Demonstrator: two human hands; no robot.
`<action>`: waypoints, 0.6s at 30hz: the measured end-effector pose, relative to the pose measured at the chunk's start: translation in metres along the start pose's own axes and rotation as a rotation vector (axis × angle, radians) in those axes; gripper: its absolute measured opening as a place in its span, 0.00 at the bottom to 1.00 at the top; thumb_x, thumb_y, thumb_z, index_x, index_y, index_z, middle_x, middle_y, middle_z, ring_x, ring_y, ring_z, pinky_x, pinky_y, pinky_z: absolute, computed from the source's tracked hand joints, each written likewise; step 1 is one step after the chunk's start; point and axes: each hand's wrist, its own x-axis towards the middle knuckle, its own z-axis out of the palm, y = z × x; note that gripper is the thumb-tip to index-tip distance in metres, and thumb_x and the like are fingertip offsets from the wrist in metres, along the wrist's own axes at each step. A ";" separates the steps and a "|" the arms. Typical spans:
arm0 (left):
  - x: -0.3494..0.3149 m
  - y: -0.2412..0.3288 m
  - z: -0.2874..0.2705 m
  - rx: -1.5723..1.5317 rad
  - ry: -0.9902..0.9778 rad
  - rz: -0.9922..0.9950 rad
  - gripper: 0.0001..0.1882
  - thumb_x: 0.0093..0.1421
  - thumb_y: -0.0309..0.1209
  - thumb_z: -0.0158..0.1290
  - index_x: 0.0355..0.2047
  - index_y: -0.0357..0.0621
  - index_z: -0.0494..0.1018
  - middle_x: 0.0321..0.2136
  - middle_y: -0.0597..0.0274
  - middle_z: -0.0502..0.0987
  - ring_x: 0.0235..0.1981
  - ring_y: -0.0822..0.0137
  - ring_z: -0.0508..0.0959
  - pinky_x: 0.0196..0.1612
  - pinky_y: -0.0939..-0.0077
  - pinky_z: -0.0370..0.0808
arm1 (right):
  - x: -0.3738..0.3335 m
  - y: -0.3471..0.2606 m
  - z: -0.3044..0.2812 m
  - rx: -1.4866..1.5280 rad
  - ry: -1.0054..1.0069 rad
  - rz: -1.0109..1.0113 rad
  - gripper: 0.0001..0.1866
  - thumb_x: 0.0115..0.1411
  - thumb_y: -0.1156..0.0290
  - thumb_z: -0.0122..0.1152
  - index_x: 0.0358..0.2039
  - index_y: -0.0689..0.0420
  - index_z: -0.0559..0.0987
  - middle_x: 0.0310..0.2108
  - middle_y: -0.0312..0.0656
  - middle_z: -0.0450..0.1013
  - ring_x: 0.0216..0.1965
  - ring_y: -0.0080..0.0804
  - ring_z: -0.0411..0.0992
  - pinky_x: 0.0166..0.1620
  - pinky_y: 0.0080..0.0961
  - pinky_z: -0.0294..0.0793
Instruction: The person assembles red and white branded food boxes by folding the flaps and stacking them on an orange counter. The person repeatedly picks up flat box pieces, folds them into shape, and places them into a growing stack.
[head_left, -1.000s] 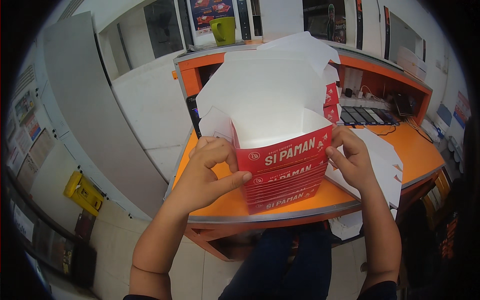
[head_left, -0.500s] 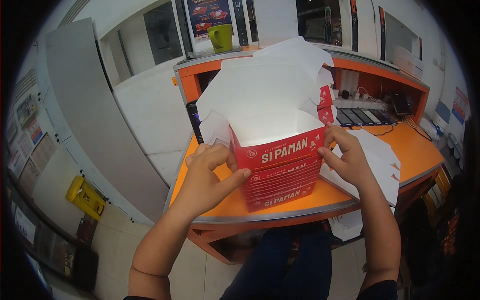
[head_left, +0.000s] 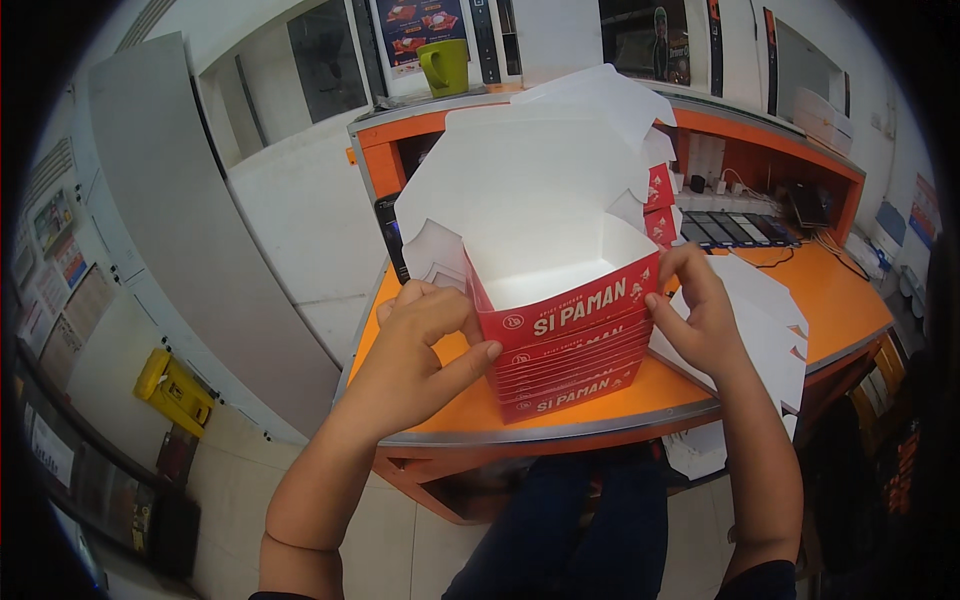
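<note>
An open takeaway box (head_left: 570, 308) with a red printed front and white inside sits at the top of a stack of nested red boxes (head_left: 568, 378) on the orange table. Its white lid (head_left: 540, 170) stands raised at the back. My left hand (head_left: 430, 335) is closed on the box's front left corner, with the thumb against the red front and fingers behind the side. At the front right corner, my right hand (head_left: 698, 312) pinches the edge between thumb and fingers. The inside of the box shows nothing in it.
Flat white cartons (head_left: 745, 320) lie to the right on the orange table (head_left: 840, 290). More red boxes (head_left: 660, 205) stand behind the stack. Several phones (head_left: 735, 230) and cables are at the back right. A green mug (head_left: 444, 68) sits on the shelf ledge.
The top box has sunk slightly toward the stack, and both hands have gone down with it, keeping their grip. The whole view has shifted a little.
</note>
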 end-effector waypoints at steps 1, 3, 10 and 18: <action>-0.001 -0.001 0.002 -0.033 0.035 -0.017 0.11 0.65 0.40 0.66 0.36 0.49 0.79 0.33 0.66 0.78 0.46 0.63 0.72 0.56 0.61 0.58 | 0.000 -0.003 0.005 0.071 0.056 0.007 0.10 0.63 0.78 0.62 0.44 0.58 0.74 0.39 0.38 0.72 0.44 0.29 0.72 0.55 0.33 0.71; -0.004 -0.003 0.011 -0.099 0.104 -0.052 0.13 0.64 0.40 0.67 0.42 0.48 0.79 0.33 0.65 0.77 0.46 0.63 0.72 0.57 0.61 0.59 | 0.002 -0.003 0.004 0.058 0.026 -0.006 0.14 0.63 0.79 0.61 0.50 0.59 0.75 0.40 0.38 0.71 0.45 0.29 0.72 0.56 0.32 0.71; 0.001 -0.035 0.028 0.020 0.254 0.144 0.34 0.66 0.51 0.63 0.66 0.46 0.72 0.47 0.58 0.73 0.52 0.62 0.70 0.59 0.58 0.64 | -0.007 0.020 0.003 0.089 -0.010 -0.051 0.22 0.65 0.73 0.59 0.60 0.60 0.76 0.45 0.43 0.73 0.49 0.31 0.73 0.62 0.29 0.68; 0.054 -0.059 0.064 -0.316 0.518 0.304 0.39 0.75 0.66 0.34 0.52 0.42 0.77 0.63 0.44 0.67 0.69 0.47 0.65 0.70 0.51 0.61 | 0.030 0.043 0.049 0.498 0.271 -0.042 0.31 0.79 0.49 0.37 0.57 0.63 0.78 0.56 0.49 0.76 0.62 0.38 0.71 0.68 0.34 0.64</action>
